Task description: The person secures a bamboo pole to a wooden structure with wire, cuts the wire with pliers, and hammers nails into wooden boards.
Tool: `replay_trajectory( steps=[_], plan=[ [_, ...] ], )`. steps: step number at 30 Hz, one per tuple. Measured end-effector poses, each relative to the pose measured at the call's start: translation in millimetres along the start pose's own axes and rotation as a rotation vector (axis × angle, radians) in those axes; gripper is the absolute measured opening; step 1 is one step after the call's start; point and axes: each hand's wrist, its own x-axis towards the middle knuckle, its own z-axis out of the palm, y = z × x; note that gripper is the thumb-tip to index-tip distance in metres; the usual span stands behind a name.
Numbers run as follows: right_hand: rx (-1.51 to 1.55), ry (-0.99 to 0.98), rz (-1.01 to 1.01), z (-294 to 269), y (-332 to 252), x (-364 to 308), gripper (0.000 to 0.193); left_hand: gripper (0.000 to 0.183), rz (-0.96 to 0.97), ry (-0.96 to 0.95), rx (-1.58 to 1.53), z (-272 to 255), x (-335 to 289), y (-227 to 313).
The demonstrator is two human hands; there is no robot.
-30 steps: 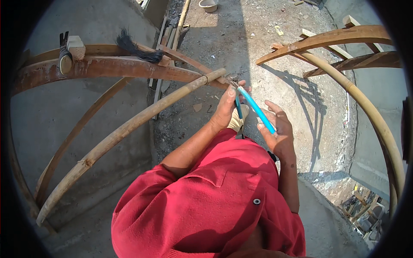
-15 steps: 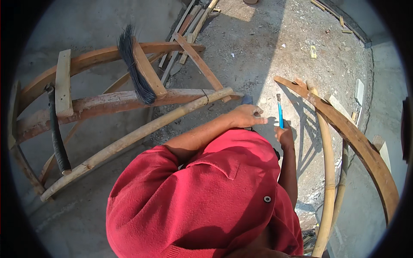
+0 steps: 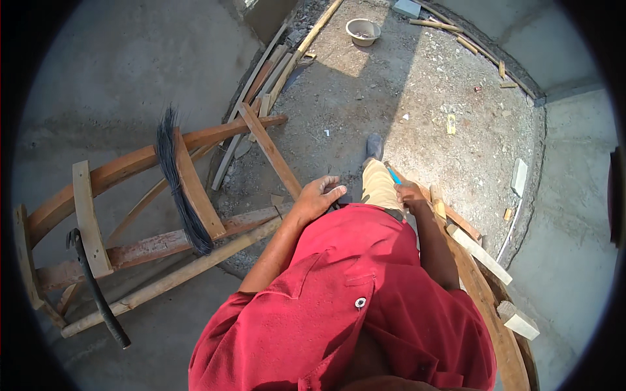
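Note:
My right hand (image 3: 411, 194) is closed around a slim tool with a blue handle (image 3: 394, 176) and a dark metal head; its exact kind does not show. My left hand (image 3: 322, 196) is in front of my waist, thumb and fingers apart, with nothing visible in it. Left of it stands a wooden frame (image 3: 156, 245) of long beams and short crosspieces. A bundle of thin black wire (image 3: 177, 182) hangs over one crosspiece. Farther left, a hammer with a black-wrapped handle (image 3: 98, 293) hangs on the frame. A round wooden pole (image 3: 176, 272) runs along its near side.
At my right is another wooden frame (image 3: 479, 300) with pale crosspieces. A bowl (image 3: 363, 31) sits on the gravelly ground ahead. Planks (image 3: 270, 78) lie along the left wall, and scrap wood (image 3: 466, 44) by the right one. My boot (image 3: 373, 147) is on the ground ahead.
My view has shifted forward, bringing the bowl and my stepping leg into sight. The blue-handled tool, upright before, now tilts left in my right hand. My left hand has moved left.

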Motion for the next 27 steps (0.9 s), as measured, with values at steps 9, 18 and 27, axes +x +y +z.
replay_trajectory(
  steps=[9,18,27],
  plan=[
    [-0.748,-0.018,-0.355,-89,-184,188,0.058,0.064,-0.170,0.438,-0.295,-28,126,3],
    [-1.018,-0.140,-0.310,-196,-288,337,0.054,0.054,-0.685,0.422,0.107,-13,197,-34],
    [-0.937,0.031,0.097,-249,-387,363,0.045,0.050,-0.566,0.169,0.488,-90,351,-26]
  ],
)
